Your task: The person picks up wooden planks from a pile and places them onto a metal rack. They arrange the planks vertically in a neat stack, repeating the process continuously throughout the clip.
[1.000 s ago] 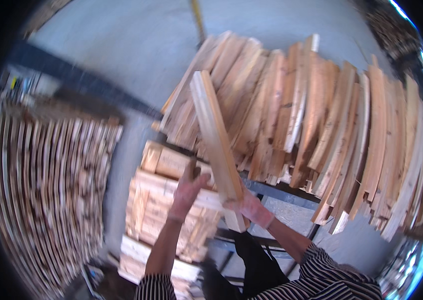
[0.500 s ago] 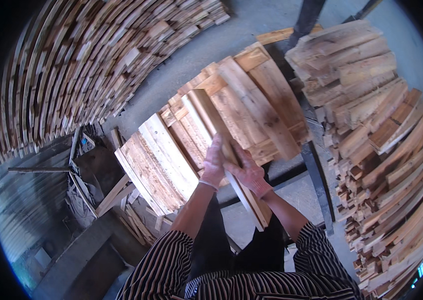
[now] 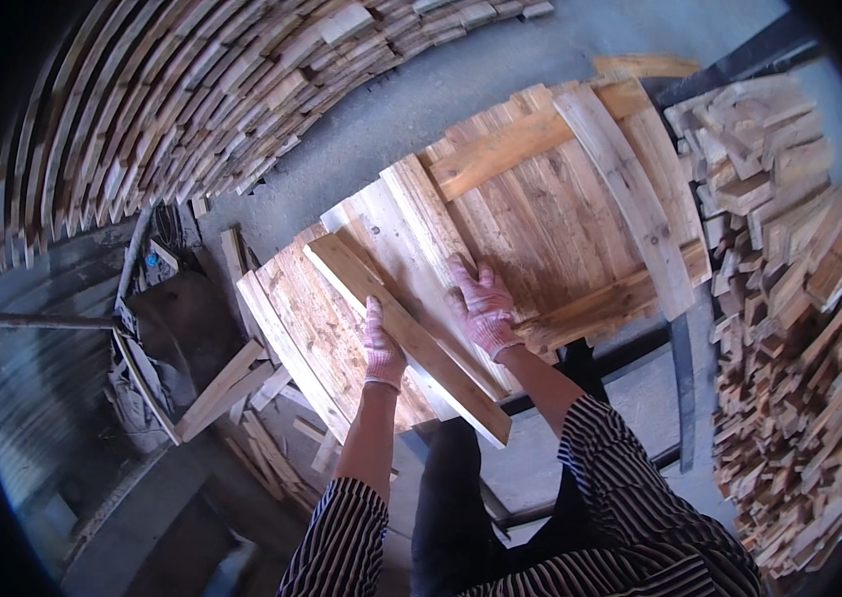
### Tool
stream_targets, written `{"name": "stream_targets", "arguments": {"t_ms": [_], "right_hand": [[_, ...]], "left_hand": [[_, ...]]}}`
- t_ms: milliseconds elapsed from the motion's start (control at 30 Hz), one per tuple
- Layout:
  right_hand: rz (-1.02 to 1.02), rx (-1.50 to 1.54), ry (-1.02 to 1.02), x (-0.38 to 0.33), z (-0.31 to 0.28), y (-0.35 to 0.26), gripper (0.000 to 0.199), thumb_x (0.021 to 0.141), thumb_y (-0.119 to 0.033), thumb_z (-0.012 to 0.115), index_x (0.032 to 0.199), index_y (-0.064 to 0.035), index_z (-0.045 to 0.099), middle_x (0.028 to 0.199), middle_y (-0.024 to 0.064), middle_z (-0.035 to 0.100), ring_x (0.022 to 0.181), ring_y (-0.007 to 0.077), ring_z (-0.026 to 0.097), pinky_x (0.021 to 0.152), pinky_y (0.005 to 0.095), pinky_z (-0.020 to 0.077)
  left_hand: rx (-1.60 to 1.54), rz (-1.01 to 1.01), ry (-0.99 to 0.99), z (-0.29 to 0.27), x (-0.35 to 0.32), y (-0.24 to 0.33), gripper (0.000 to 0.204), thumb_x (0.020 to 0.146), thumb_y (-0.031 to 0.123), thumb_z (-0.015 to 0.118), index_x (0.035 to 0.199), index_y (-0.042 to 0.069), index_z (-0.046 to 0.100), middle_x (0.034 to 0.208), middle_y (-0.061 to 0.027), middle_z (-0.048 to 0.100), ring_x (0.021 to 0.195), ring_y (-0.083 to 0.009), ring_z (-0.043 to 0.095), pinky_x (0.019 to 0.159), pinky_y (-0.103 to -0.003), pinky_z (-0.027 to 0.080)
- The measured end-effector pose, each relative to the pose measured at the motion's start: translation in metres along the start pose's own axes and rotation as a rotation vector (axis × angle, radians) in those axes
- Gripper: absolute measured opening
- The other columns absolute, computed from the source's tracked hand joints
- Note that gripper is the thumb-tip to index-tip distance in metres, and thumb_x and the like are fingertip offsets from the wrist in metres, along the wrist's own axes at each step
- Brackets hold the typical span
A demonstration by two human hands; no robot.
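Note:
My left hand (image 3: 383, 348), in a pinkish-white knit glove, is closed on a narrow wooden plank (image 3: 406, 333). This plank slants over the left part of a wide layer of boards (image 3: 530, 219), its near end jutting past the layer's front edge. My right hand (image 3: 486, 310), gloved alike, rests with fingers apart on a second pale plank (image 3: 426, 209) lying across the layer. Between the two planks shows a broad whitish board (image 3: 369, 227). Farther right, a single knotty board (image 3: 630, 199) lies across the top.
Long stacked timber (image 3: 202, 109) fills the far left. At the right rises a pile of short wood pieces (image 3: 789, 328). Offcuts (image 3: 227, 388) lie on the floor at left, near a bent metal sheet (image 3: 177, 318). A dark metal bar (image 3: 682, 388) stands below the layer's right side.
The two planks held together between my hands are now apart. One has moved left in my left hand; the other lies on the layer under my right hand. The view has shifted too.

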State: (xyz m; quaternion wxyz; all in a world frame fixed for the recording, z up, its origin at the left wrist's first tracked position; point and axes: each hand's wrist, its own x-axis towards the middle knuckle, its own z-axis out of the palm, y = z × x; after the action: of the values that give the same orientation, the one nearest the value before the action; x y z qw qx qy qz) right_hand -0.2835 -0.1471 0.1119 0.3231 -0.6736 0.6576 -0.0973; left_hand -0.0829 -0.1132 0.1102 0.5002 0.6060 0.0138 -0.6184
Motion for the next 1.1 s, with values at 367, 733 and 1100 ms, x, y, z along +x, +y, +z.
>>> {"name": "stream_targets", "arguments": {"t_ms": [367,733,1100], "right_hand": [[-0.484,-0.284,-0.566,-0.003,-0.045,-0.149,0.090,0.077,-0.061,0.078,0.153,-0.0306,0.041,0.126,0.0152,0.057,0.107,0.0314,0.062,0.085,0.0393,0.0538],[-0.430,-0.445,-0.252,0.141,0.069,-0.214,0.072,0.103,-0.061,0.023,0.152,-0.0107,0.042,0.156,0.0204,0.038,0.148,0.0355,0.032,0.123,0.0552,0.0166],[-0.149,-0.207,0.088,0.046,-0.064,-0.013,0.078,0.081,-0.033,0.075,0.150,-0.0144,0.044,0.157,0.0255,0.030,0.141,0.0444,0.036,0.117,0.0553,0.0287]], "left_hand": [[-0.585,0.002,0.057,-0.024,-0.053,0.063,0.106,0.083,0.087,0.047,0.152,0.008,0.034,0.141,-0.0204,0.051,0.132,-0.0378,0.048,0.114,-0.057,0.036],[-0.416,-0.228,-0.058,-0.159,-0.098,0.007,0.084,0.095,0.075,0.041,0.157,0.019,0.031,0.162,-0.0182,0.031,0.146,-0.0412,0.033,0.115,-0.061,0.031],[-0.103,-0.469,-0.003,-0.142,-0.112,-0.015,0.057,0.100,0.065,0.045,0.139,0.024,0.049,0.129,-0.0025,0.061,0.107,-0.0249,0.057,0.094,-0.048,0.042]]}}
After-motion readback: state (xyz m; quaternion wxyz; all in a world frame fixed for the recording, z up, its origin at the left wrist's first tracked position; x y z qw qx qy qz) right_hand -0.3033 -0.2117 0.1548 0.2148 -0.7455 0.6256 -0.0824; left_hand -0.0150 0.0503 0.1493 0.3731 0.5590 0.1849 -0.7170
